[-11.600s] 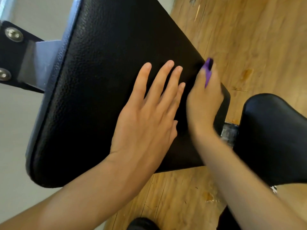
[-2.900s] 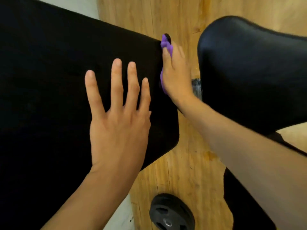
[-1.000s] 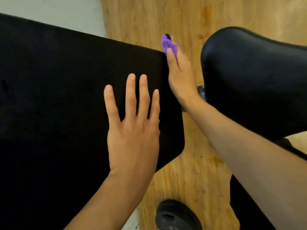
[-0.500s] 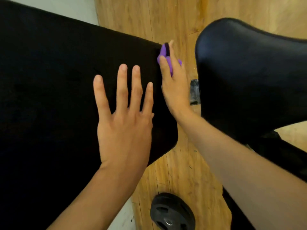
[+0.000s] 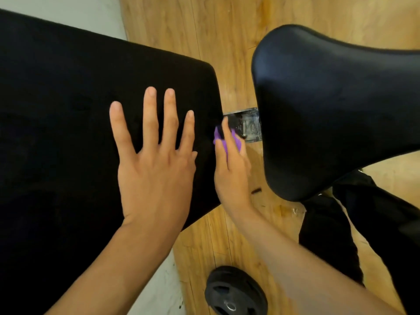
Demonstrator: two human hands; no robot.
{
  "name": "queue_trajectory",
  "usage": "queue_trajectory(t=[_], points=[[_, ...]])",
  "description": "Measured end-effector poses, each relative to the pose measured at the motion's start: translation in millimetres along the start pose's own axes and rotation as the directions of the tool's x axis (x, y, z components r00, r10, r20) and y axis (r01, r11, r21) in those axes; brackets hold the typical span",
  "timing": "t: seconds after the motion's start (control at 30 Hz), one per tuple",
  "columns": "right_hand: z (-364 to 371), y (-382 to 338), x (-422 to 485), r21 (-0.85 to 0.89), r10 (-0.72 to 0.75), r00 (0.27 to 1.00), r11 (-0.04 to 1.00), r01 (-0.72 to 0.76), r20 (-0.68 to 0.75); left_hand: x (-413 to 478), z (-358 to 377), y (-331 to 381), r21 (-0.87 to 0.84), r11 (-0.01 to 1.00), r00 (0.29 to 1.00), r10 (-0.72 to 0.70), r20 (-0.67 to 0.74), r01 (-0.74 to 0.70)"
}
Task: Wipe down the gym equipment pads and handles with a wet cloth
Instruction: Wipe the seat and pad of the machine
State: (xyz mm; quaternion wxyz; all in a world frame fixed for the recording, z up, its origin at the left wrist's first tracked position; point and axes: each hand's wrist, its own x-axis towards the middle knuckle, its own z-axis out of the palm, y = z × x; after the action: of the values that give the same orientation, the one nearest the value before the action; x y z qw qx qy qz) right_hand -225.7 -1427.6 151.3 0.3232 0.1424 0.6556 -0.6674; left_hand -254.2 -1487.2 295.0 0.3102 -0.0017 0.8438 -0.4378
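Observation:
A large black back pad (image 5: 68, 110) fills the left side. My left hand (image 5: 156, 160) lies flat on it with fingers spread and straight. Against the pad's right edge my right hand (image 5: 231, 173) holds a purple cloth (image 5: 236, 142), which shows between its fingers. The cloth touches the pad's side about halfway down the edge. A second black seat pad (image 5: 329, 110) sits to the right, apart from both hands. A metal bracket (image 5: 247, 126) joins the two pads just beyond my right fingertips.
Wooden floor (image 5: 227, 30) runs under the bench. A black weight plate (image 5: 236, 292) lies on the floor near the bottom edge. Dark trousers (image 5: 363, 223) hang at the lower right. A pale floor strip (image 5: 156, 289) shows below the back pad.
My right hand has slid the purple cloth down the back pad's right edge, from the top corner toward the bracket. My left hand stays flat on the pad.

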Motion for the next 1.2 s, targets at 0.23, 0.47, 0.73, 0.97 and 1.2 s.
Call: queue_trajectory(t=[0.23, 0.47, 0.73, 0.97, 1.2], points=[[-9.9, 4.7, -20.3, 0.035, 0.120, 0.992, 0.992, -0.121, 0.044, -0.6, -1.7, 0.0, 0.028, 1.000, 1.000, -0.003, -0.007, 0.003], [-1.3, 11.5, -60.3, 0.004, -0.012, 1.000, 1.000, 0.012, 0.008, 0.3, 2.4, 3.7, 0.046, 0.999, 1.000, -0.019, -0.004, 0.019], [4.4, -42.3, 69.3, -0.073, -0.114, 0.992, 0.990, 0.117, 0.043, 0.4, 2.1, 4.3, 0.036, 0.999, 1.000, -0.013, -0.008, 0.014], [-7.3, 12.9, -48.8, 0.001, -0.195, 0.975, 0.981, 0.196, 0.109, -0.3, 3.6, 3.4, 0.008, 1.000, 1.000, -0.001, -0.005, 0.001], [6.5, -62.9, 94.5, -0.123, -0.285, 0.948, 0.945, 0.302, 0.142, 0.8, 2.2, 5.2, 0.004, 1.000, 1.000, 0.000, 0.001, 0.000]])
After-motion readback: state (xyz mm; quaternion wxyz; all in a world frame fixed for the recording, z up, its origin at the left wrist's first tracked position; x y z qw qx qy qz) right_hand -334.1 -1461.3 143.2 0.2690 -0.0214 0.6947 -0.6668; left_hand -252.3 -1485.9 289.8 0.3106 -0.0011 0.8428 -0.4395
